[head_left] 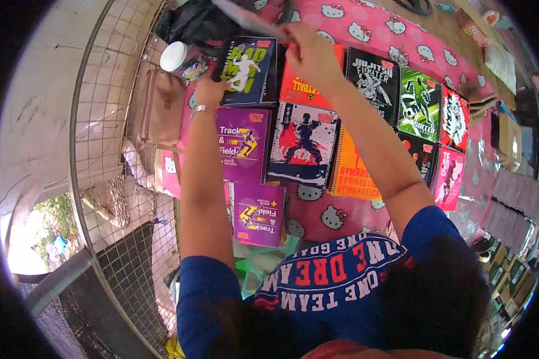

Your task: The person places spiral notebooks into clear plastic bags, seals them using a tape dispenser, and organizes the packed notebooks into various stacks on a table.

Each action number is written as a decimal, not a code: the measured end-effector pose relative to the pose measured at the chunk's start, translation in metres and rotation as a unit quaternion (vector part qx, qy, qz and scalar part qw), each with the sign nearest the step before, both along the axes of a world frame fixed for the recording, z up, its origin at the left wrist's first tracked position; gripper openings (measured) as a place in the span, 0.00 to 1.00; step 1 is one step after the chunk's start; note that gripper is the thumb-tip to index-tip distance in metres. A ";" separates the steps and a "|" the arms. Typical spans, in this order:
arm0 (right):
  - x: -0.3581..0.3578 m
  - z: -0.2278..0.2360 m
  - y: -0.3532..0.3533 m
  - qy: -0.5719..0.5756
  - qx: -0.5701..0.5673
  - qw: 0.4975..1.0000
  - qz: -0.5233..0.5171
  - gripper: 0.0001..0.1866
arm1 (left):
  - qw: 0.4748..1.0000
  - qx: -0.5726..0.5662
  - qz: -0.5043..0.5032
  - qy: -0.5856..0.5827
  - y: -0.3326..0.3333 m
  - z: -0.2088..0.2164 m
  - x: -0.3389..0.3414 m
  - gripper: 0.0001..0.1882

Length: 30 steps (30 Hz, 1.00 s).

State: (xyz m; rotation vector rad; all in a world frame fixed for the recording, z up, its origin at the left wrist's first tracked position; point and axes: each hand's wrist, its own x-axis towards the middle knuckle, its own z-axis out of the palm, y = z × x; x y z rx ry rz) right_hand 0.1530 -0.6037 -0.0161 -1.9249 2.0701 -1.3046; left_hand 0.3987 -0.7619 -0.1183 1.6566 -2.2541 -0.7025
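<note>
My left hand is at the left edge of a dark blue spiral notebook with a badminton player on its cover. The thumb lies on the cover; the other fingers are partly hidden at the edge. Higher up, my right hand pinches a pale, flat, blurred sheet, perhaps plastic, which slants up to the left. Under the right wrist lies a red-orange notebook. A purple notebook sits just below the blue one, beside a white, red and navy notebook.
More spiral notebooks, including a black one, a green one and an orange one, cover the pink patterned tablecloth. A white-lidded jar and a black bag stand at far left. Wire mesh borders the left.
</note>
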 end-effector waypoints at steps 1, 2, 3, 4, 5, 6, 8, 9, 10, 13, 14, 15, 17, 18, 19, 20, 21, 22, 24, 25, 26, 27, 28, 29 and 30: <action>-0.006 -0.012 0.006 -0.014 -0.128 0.990 0.050 0.22 | 0.999 -0.023 -0.016 0.035 0.002 0.011 -0.010 0.28; 0.002 -0.020 0.007 -0.055 -0.050 0.990 0.118 0.18 | 0.996 0.046 -0.039 0.064 0.003 0.035 0.008 0.29; 0.015 -0.031 0.001 -0.066 -0.055 0.988 0.127 0.18 | 0.959 0.177 0.007 0.223 -0.016 0.021 0.038 0.29; 0.010 -0.055 -0.008 0.058 -0.030 0.991 0.115 0.19 | 0.893 0.324 0.072 0.306 -0.012 0.029 0.024 0.28; 0.003 -0.080 -0.012 0.182 0.000 0.978 0.099 0.20 | 0.794 0.462 0.134 0.372 -0.002 0.044 0.005 0.28; 0.003 -0.102 -0.012 0.177 0.097 0.971 0.127 0.21 | 0.795 0.465 0.128 0.368 0.013 0.058 -0.011 0.28; 0.012 -0.105 -0.019 0.179 0.119 0.966 0.142 0.19 | 0.958 0.260 0.100 0.062 0.047 0.075 -0.027 0.27; 0.016 -0.105 -0.018 0.182 0.140 0.961 0.157 0.17 | 0.958 0.262 0.101 0.062 0.055 0.077 -0.022 0.27; 0.015 -0.104 -0.013 0.181 0.143 0.960 0.161 0.17 | 0.960 0.218 0.047 0.171 0.064 0.078 -0.017 0.27; -0.032 -0.087 0.015 0.097 -0.079 0.990 -0.060 0.15 | 0.905 0.160 0.009 0.395 0.111 0.106 -0.012 0.30; -0.042 -0.072 0.040 0.138 -0.018 0.983 -0.118 0.14 | 0.884 0.168 0.081 0.428 0.141 0.121 0.018 0.31; -0.073 -0.074 0.064 0.062 0.028 0.976 -0.207 0.13 | 0.895 0.190 0.104 0.391 0.168 0.135 0.048 0.31; -0.129 -0.076 0.128 0.176 0.020 0.932 -0.317 0.15 | 0.875 0.245 0.091 0.408 0.223 0.136 0.116 0.31; -0.153 -0.082 0.160 0.151 0.042 0.923 -0.351 0.15 | 0.858 0.241 0.097 0.443 0.253 0.126 0.141 0.32; -0.179 -0.091 0.192 0.133 0.132 0.908 -0.376 0.18 | 0.850 0.293 0.070 0.432 0.277 0.121 0.164 0.33; -0.192 -0.099 0.210 0.126 0.153 0.900 -0.388 0.21 | 0.850 0.318 0.116 0.403 0.306 0.106 0.185 0.34; -0.189 -0.099 0.217 0.123 0.137 0.920 -0.346 0.22 | 0.839 0.353 0.150 0.385 0.330 0.099 0.195 0.32; -0.184 -0.107 0.216 0.106 0.174 0.923 -0.326 0.22 | 0.833 0.373 0.165 0.374 0.351 0.082 0.208 0.29; -0.171 -0.109 0.209 0.091 0.207 0.926 -0.303 0.23 | 0.865 0.359 0.206 0.284 0.379 0.040 0.235 0.28; -0.156 -0.103 0.200 0.171 0.224 0.901 -0.330 0.22 | 0.887 0.330 0.189 0.261 0.391 0.012 0.255 0.27; -0.146 -0.098 0.197 0.252 0.243 0.864 -0.362 0.22 | 0.887 0.330 0.189 0.263 0.388 0.013 0.249 0.27; -0.141 -0.091 0.193 0.253 0.242 0.864 -0.363 0.22 | 0.912 0.314 0.178 0.195 0.382 0.014 0.242 0.25; -0.141 -0.081 0.188 0.249 0.310 0.864 -0.309 0.21 | 0.932 0.296 0.164 0.127 0.379 0.018 0.235 0.24; -0.151 -0.072 0.189 0.243 0.376 0.856 -0.261 0.19 | 0.933 0.297 0.153 0.131 0.377 0.021 0.226 0.24; -0.162 -0.083 0.187 0.253 0.381 0.863 -0.217 0.17 | 0.948 0.258 0.160 0.094 0.375 0.024 0.216 0.24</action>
